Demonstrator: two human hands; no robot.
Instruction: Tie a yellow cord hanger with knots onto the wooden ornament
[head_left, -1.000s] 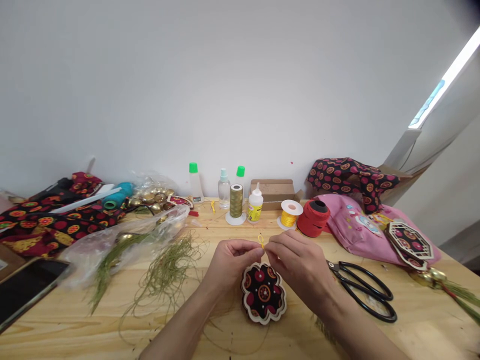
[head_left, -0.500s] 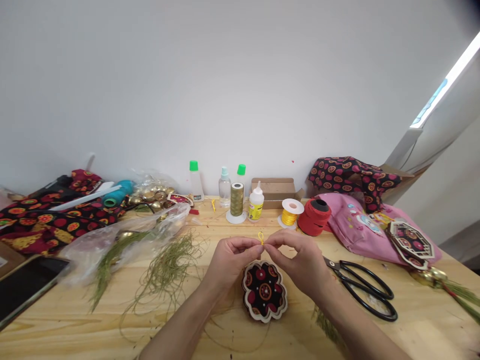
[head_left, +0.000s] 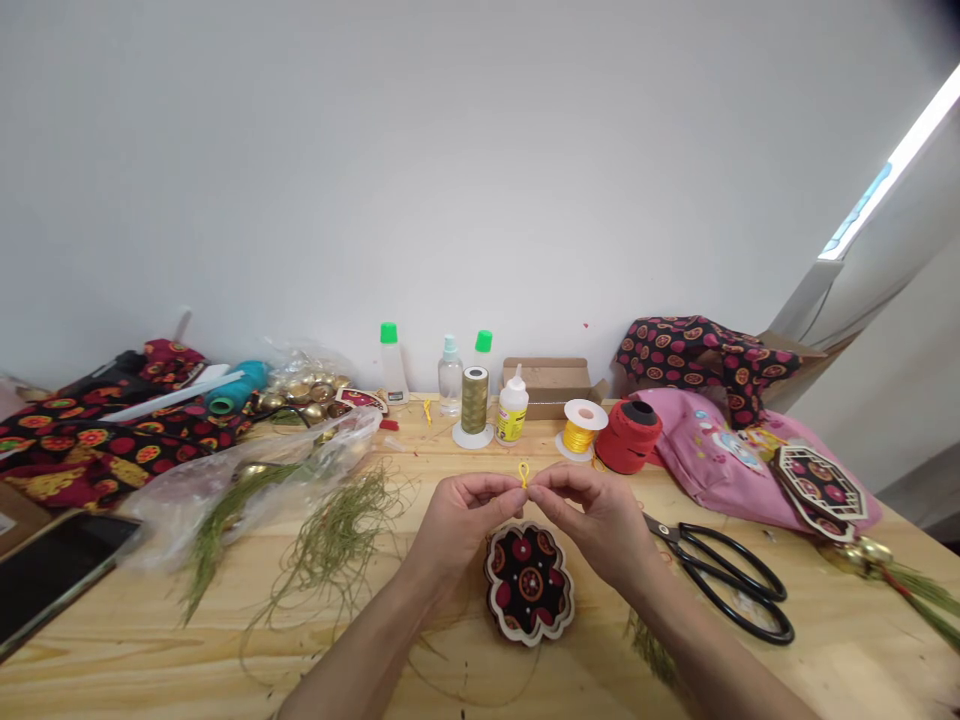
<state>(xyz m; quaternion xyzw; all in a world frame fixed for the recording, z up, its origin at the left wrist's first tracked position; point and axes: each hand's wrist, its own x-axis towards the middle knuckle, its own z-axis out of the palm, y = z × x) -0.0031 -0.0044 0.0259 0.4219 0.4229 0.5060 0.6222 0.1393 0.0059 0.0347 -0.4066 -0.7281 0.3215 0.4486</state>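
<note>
A small loop of yellow cord (head_left: pixel 524 470) stands up between my fingertips at the middle of the table. My left hand (head_left: pixel 466 522) pinches the cord from the left, thumb against forefinger. From the right, my right hand (head_left: pixel 592 515) pinches it in the same way, and the two thumbs almost meet. Just below the hands lies a flower-shaped ornament (head_left: pixel 529 583) with a pale scalloped rim and dark patterned fabric. Whether the cord is joined to the ornament is hidden by my fingers.
Black-handled scissors (head_left: pixel 731 580) lie to the right, near a pink cloth bag (head_left: pixel 690 450). Loose olive threads (head_left: pixel 337 540) spread at left beside a phone (head_left: pixel 60 570). Along the back stand a glue bottle (head_left: pixel 512 408), a yellow cord spool (head_left: pixel 579 430) and a red cord roll (head_left: pixel 628 436).
The yellow loop stands slightly more open and upright between my fingertips. Both hands keep nearly the same place and pinch.
</note>
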